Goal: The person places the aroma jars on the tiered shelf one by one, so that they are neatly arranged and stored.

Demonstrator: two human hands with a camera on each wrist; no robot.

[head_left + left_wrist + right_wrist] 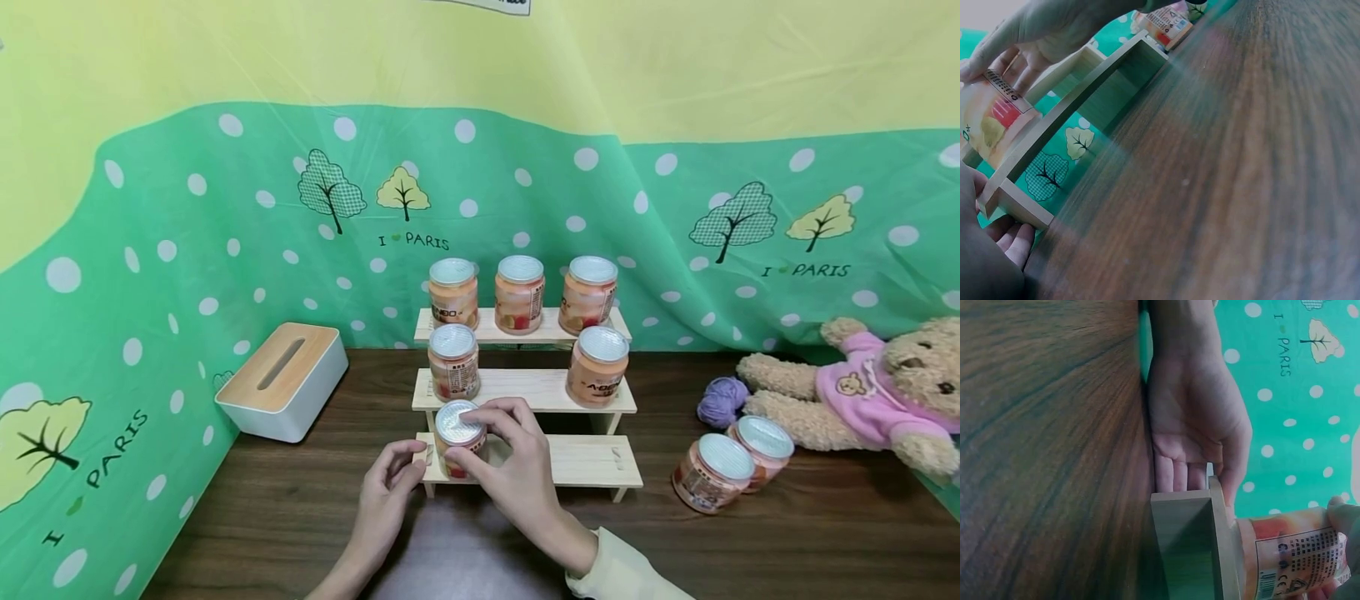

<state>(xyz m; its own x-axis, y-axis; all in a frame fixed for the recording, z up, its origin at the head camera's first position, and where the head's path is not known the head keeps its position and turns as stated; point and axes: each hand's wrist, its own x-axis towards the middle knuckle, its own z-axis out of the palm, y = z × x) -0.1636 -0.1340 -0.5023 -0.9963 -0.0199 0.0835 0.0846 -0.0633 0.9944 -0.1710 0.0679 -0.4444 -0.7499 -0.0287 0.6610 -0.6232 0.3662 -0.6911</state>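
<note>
On the left end of the bottom step of the wooden display rack point(592, 460) stands a canned-fruit jar point(452, 461) with a silvery lid. My right hand point(517, 467) holds this jar from the right, thumb at its front and a finger over the lid. In the right wrist view the jar point(1291, 550) sits upright against the board. My left hand point(386, 500) grips the left end of that step; in the right wrist view the left hand's thumb lies along the board and its fingers point(1180, 475) reach behind the leg.
Three matching jars point(519, 304) line the top step; two more jars point(597, 375) stand on the middle step's ends. Two jars point(708, 483) stand on the table at right, by a purple yarn ball point(722, 402) and a teddy bear point(855, 383). A tissue box point(285, 379) lies left.
</note>
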